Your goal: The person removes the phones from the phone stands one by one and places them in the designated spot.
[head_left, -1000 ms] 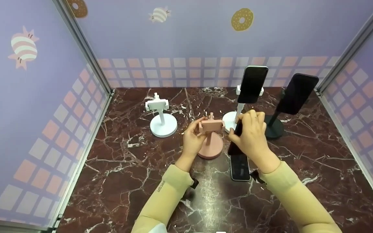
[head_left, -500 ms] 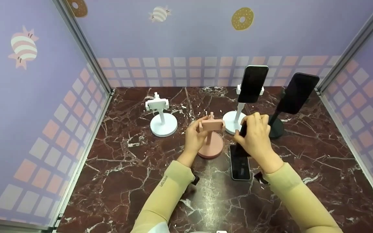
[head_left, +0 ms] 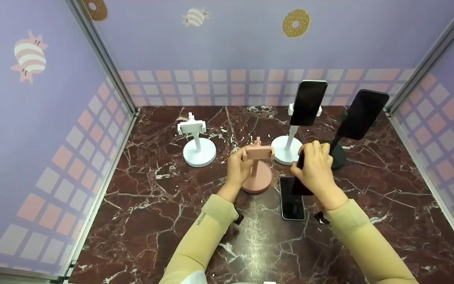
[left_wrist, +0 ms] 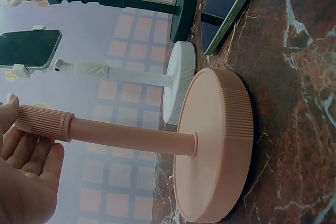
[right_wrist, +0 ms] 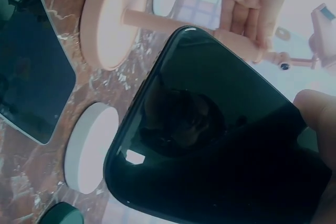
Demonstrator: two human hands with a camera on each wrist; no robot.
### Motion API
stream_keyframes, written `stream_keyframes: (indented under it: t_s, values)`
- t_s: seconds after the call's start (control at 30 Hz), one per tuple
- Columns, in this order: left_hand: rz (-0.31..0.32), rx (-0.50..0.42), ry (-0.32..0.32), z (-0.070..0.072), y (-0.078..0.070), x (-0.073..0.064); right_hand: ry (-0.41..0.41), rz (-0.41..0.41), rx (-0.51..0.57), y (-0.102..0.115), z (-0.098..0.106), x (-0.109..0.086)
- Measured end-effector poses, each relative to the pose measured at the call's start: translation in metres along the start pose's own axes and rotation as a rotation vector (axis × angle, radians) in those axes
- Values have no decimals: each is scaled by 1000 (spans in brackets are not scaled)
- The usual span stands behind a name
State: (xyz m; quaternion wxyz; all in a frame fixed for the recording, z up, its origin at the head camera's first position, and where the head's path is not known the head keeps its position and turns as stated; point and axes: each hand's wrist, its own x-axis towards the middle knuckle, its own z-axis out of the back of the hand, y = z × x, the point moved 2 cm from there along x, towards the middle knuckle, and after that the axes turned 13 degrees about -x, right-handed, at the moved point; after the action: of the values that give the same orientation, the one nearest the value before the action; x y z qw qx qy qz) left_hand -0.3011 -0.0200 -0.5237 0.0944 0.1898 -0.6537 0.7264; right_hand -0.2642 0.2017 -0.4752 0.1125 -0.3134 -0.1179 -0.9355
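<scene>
My left hand (head_left: 237, 169) grips the ribbed collar (left_wrist: 44, 123) of a pink phone stand (head_left: 257, 179), thumb on one side and fingers behind. Its round base rests on the table, and the clamp at its top has no phone in it. To the right, my right hand (head_left: 317, 169) holds a black smartphone (right_wrist: 210, 129) by its edges, raised over the table. One corner of this phone points toward the pink stand in the right wrist view. Just beneath it in the head view, another smartphone (head_left: 292, 207) lies flat, screen up.
A white stand (head_left: 286, 152) bearing a phone (head_left: 309, 102) stands behind the right hand. Right of it, a dark stand (head_left: 338, 157) carries another phone (head_left: 363, 114). A second white stand (head_left: 199, 154), its clamp bare, is on the left. Patterned panels (head_left: 219, 43) enclose the marbled table (head_left: 152, 236).
The right hand has shifted right and slightly nearer the body with its smartphone, uncovering more of the phone lying on the table. My left hand has stayed on the pink stand.
</scene>
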Motion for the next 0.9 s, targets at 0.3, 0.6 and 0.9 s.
stream_keyframes:
  t_s: [0.3, 0.6, 0.9]
  values:
    - [25, 76, -7, -2, 1, 0, 83, -41, -28, -11, -8, -3]
    - [20, 72, -16, -2, 2, -1, 172, -67, -52, -22, -18, -9]
    - [6, 93, -30, -3, 3, -1, 255, -84, -59, -33, -29, -17]
